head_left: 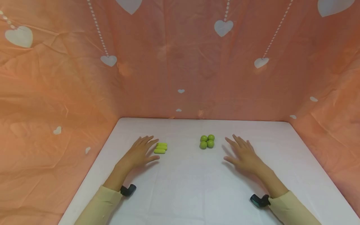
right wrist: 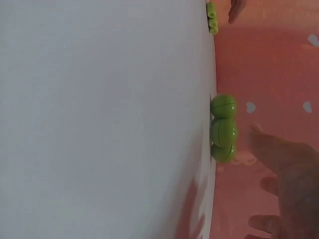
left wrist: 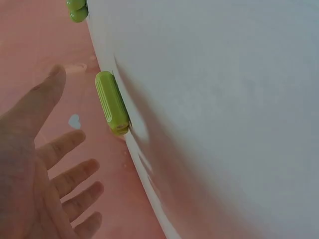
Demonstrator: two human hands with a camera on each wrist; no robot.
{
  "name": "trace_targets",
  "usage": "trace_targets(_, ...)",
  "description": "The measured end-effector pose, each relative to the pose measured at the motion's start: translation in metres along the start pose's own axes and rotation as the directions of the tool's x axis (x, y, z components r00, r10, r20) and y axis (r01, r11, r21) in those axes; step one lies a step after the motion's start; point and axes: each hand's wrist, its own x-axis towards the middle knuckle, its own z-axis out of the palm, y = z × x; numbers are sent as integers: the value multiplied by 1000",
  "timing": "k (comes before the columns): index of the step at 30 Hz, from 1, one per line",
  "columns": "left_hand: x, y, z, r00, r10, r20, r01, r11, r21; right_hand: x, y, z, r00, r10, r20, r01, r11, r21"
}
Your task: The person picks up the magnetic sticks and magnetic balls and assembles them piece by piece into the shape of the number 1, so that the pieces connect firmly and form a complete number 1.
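Note:
Three yellow-green ribbed sticks [head_left: 160, 148] lie side by side on the white table, left of the middle. My left hand [head_left: 139, 152] hovers just left of them, fingers spread, holding nothing. In the left wrist view the nearest ribbed stick [left wrist: 111, 99] shows grooves along its length. Several round green balls [head_left: 207, 142] sit together in a tight cluster right of the middle. Farther right, my right hand [head_left: 243, 155] is held above the table with spread fingers and nothing in them. The right wrist view shows a seam line round the green balls [right wrist: 224, 130].
The white table [head_left: 180, 187] has its far edge against an orange-pink cloth [head_left: 180, 68] printed with pale hearts, which also hangs at both sides. A black wrist camera [head_left: 128, 190] is on the left wrist, another black wrist camera [head_left: 260, 201] on the right.

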Motion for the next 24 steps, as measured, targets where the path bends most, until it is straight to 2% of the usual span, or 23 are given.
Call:
trace_targets(4, 3, -1, 2, 1000, 5, 3, -5, 1000, -25, 6, -3, 2, 1000, -19, -10, 19, 1000, 14)
trace_targets(15, 11, 1, 4, 999, -34, 23, 37, 992, -121, 22, -8, 11, 1000, -22, 9, 22, 997, 71)
trace_targets(24, 15, 1, 7, 998, -58, 39, 63, 985, -161, 34, -13, 18, 998, -63, -9, 64, 990, 129)
